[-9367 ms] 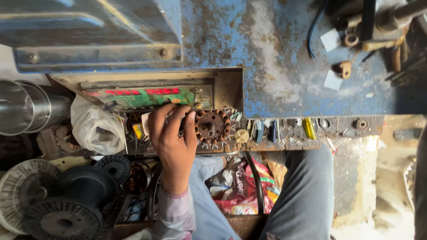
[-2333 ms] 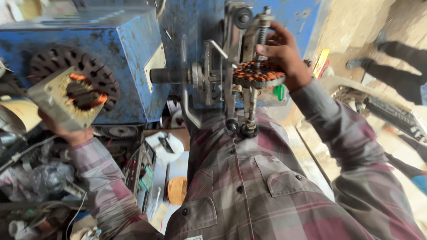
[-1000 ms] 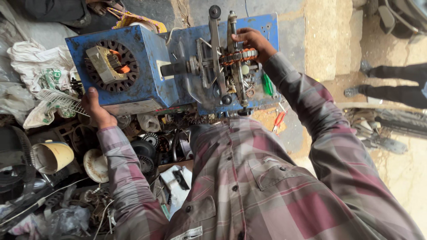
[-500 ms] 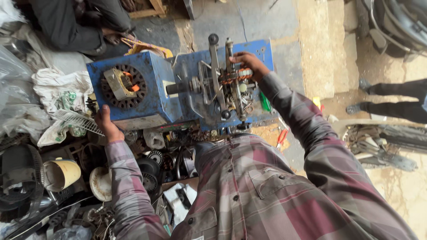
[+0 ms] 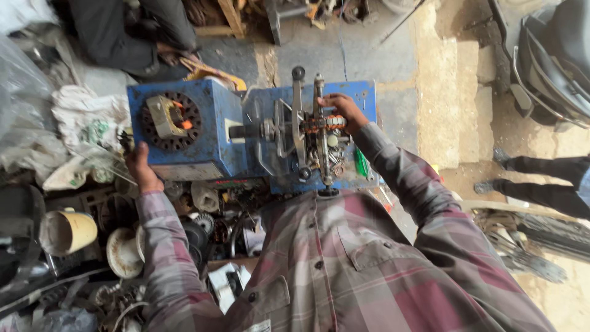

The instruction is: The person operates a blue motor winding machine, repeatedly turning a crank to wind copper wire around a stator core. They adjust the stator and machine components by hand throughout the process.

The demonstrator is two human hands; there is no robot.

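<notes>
The blue machine point(image 5: 209, 132), a boxy metal housing joined to a flat blue bed, is the biggest thing within reach, and both hands are on it. Its box end lies just beyond the fingers of the left hand point(image 5: 140, 169); its bed stretches under and past the fingers of the right hand point(image 5: 341, 110). On top of the box, up and to the right of the left fingers, sits a dark round stator point(image 5: 170, 120) with a ring of slots, and a pale angled block point(image 5: 161, 115) with orange bits rests across its middle.

The winding frame point(image 5: 307, 135) of upright metal rods and brackets stands on the bed, immediately left of the right fingers. A copper-coloured wound core point(image 5: 324, 122) is mounted crosswise on that frame; the right fingers are curled closed around its right end and grip it.

The left fingers are pressed half-bent against the lower left corner of the blue box. Whether they clasp anything there cannot be told.

Below the left fingers, near the plaid sleeve, a cream plastic cup point(image 5: 67, 232) lies on its side among dark metal parts, and a white round dish point(image 5: 121, 252) sits just right of the cup.

Down and to the right of the right fingers, a small green-handled tool point(image 5: 362, 165) lies on the bed's edge.
</notes>
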